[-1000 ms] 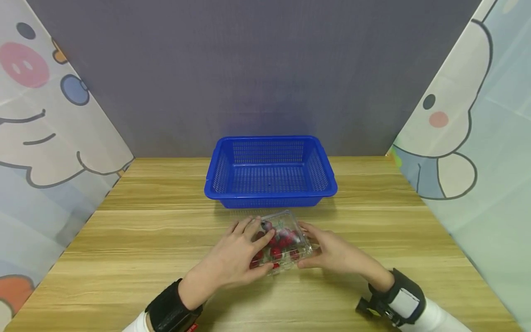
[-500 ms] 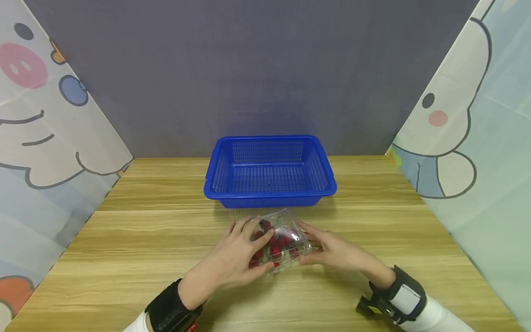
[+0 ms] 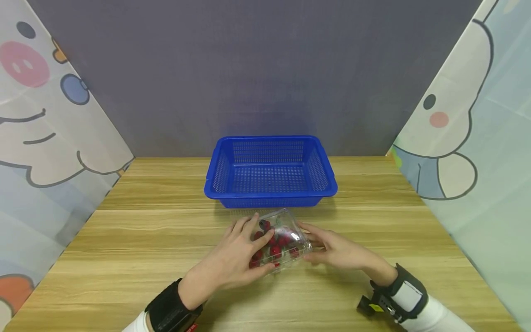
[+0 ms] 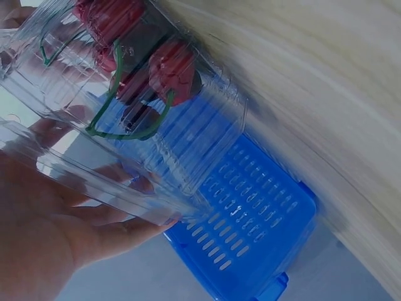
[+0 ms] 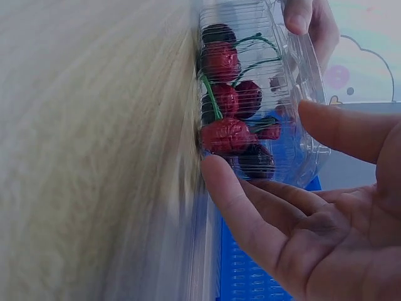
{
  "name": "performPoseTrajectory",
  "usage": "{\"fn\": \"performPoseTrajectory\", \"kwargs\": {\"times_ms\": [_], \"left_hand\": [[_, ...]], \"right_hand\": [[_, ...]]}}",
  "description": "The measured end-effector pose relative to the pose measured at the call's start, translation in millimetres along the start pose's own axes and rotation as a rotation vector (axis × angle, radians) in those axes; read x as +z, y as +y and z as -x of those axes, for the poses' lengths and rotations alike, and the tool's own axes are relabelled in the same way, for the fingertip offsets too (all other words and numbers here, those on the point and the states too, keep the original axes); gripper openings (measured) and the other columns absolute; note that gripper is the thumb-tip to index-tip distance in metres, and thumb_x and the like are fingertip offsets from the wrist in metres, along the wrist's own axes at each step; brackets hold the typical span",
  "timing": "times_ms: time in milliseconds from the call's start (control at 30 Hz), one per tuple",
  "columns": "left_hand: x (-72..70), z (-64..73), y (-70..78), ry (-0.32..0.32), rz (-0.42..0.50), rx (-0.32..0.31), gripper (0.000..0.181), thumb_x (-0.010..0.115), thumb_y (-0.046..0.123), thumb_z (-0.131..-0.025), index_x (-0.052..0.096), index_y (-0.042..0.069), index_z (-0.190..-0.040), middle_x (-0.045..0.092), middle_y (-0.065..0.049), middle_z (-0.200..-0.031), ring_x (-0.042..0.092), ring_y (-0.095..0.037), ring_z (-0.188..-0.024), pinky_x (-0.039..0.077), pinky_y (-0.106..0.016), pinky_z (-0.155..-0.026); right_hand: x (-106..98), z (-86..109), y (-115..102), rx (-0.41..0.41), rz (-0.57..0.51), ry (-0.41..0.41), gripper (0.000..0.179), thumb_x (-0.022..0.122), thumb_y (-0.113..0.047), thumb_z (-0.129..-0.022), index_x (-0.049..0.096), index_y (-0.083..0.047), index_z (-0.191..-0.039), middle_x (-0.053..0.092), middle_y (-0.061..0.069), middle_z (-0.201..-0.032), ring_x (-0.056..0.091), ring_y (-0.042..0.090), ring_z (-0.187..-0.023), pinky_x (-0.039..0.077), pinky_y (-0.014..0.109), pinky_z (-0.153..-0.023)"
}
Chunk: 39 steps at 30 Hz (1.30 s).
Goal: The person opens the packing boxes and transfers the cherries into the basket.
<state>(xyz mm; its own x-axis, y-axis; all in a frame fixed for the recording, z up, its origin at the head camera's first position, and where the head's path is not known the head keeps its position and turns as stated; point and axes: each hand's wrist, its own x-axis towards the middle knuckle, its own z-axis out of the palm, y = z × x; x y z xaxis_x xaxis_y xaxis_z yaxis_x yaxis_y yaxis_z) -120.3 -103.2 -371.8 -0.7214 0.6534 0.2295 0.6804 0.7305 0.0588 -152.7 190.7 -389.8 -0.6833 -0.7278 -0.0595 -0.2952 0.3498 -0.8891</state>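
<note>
A clear plastic clamshell box (image 3: 281,219) sits on the table in front of the basket, its long side slanted. Inside are several red and dark cherries (image 3: 275,250), some with green stems (image 5: 258,37). My left hand (image 3: 232,258) holds the box from the left, fingers spread over the lid and thumb along the near edge. At the right end is my right hand (image 3: 338,251), its thumb (image 5: 332,122) at the lid's rim and its index fingertip (image 5: 216,169) low by the box's base. Its fingers are loosely bent, not wrapped round the box.
Behind the box stands a blue perforated basket (image 3: 269,203) on the wooden table (image 3: 145,230). A grey panel (image 3: 265,69) rises at the back. Cartoon-printed sheets (image 3: 469,138) flank the table on both sides.
My right thumb has shifted slightly back to the right along the box's near right corner. The left hand and the box have hardly moved.
</note>
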Motion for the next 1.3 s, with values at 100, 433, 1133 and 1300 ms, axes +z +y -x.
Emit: {"fn": "performPoseTrajectory", "kwargs": {"times_ms": [100,433,1133,1300], "left_hand": [[0.9,0.0,0.1,0.007,0.001,0.002,0.067,0.054,0.066,-0.09,0.057,0.021,-0.14,0.033,-0.024,-0.148,0.039,-0.041,-0.131,0.029,-0.055,-0.104],[2.3,-1.0,-0.7,0.041,0.005,0.019,0.065,0.058,0.063,-0.089,0.058,0.02,-0.139,0.037,-0.025,-0.144,0.041,-0.042,-0.128,0.033,-0.054,-0.102],[0.9,-2.2,-1.5,0.017,0.023,0.019,0.063,0.055,0.061,-0.091,0.058,0.021,-0.139,0.038,-0.026,-0.143,0.04,-0.042,-0.128,0.036,-0.052,-0.1],[1.3,-1.9,-1.8,0.02,0.021,0.024,0.062,0.055,0.061,-0.091,0.058,0.021,-0.139,0.038,-0.026,-0.143,0.04,-0.041,-0.128,0.037,-0.052,-0.099]], "right_hand": [[-0.4,0.3,-0.4,0.014,-0.032,-0.01,0.078,0.061,-0.015,-0.098,0.011,0.003,-0.155,0.042,0.019,-0.144,0.047,0.036,-0.128,0.043,0.029,-0.096],[0.3,0.0,-4.2,0.077,-0.164,-0.01,0.072,0.058,-0.009,-0.098,0.015,-0.004,-0.156,0.038,0.022,-0.146,0.055,0.038,-0.118,0.053,0.041,-0.078],[1.0,-1.3,-2.4,0.076,-0.206,-0.041,0.057,0.047,-0.004,-0.101,0.023,-0.007,-0.153,0.043,0.017,-0.144,0.052,0.037,-0.121,0.052,0.048,-0.073],[0.3,-0.8,-2.0,0.066,-0.231,-0.053,0.056,0.046,-0.004,-0.102,0.021,-0.006,-0.153,0.042,0.019,-0.144,0.051,0.038,-0.122,0.052,0.049,-0.073]]}}
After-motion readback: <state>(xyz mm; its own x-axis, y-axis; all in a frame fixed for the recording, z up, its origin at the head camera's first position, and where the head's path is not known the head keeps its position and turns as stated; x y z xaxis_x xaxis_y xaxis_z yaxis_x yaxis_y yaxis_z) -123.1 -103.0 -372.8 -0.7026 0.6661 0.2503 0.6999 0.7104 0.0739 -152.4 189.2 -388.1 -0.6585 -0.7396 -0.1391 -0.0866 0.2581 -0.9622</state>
